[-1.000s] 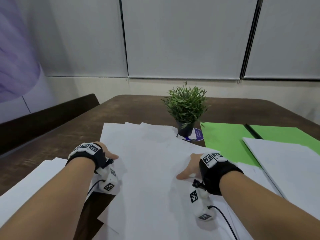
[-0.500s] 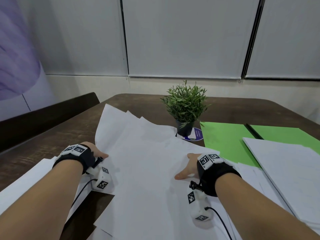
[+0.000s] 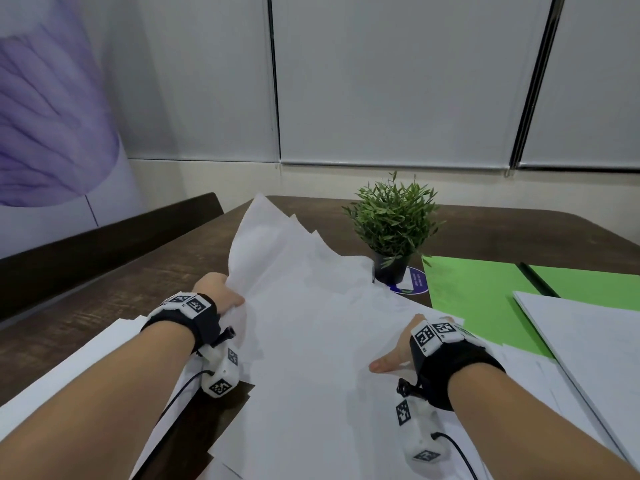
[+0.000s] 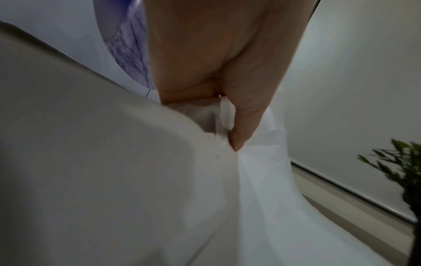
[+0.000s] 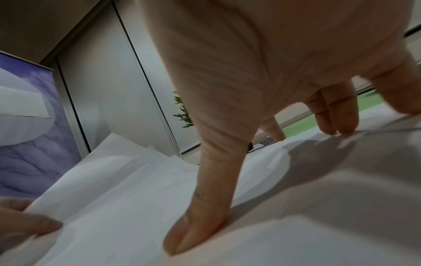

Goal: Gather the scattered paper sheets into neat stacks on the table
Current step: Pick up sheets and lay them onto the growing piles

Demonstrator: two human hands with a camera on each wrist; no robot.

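Several loose white paper sheets (image 3: 311, 341) overlap in the middle of the dark wooden table (image 3: 104, 289). My left hand (image 3: 221, 292) grips their left edge, thumb on top, and that side curls up off the table. The left wrist view shows the thumb (image 4: 241, 129) pinching the sheets (image 4: 114, 180). My right hand (image 3: 398, 355) lies on the right part of the sheets with straight fingers spread; the right wrist view shows its thumb (image 5: 196, 225) and fingertips (image 5: 337, 124) pressing the paper (image 5: 136, 207) flat.
A small potted plant (image 3: 393, 226) stands just behind the sheets on a blue coaster (image 3: 414, 282). Green folders (image 3: 478, 292) lie at the right, with another white stack (image 3: 588, 341) on them. More white paper (image 3: 86, 362) lies near my left forearm. A dark bench (image 3: 104, 237) runs along the left.
My left hand has lifted the left side of the sheets, so their far corners now stand up from the table. The right hand has stayed pressed on the paper.
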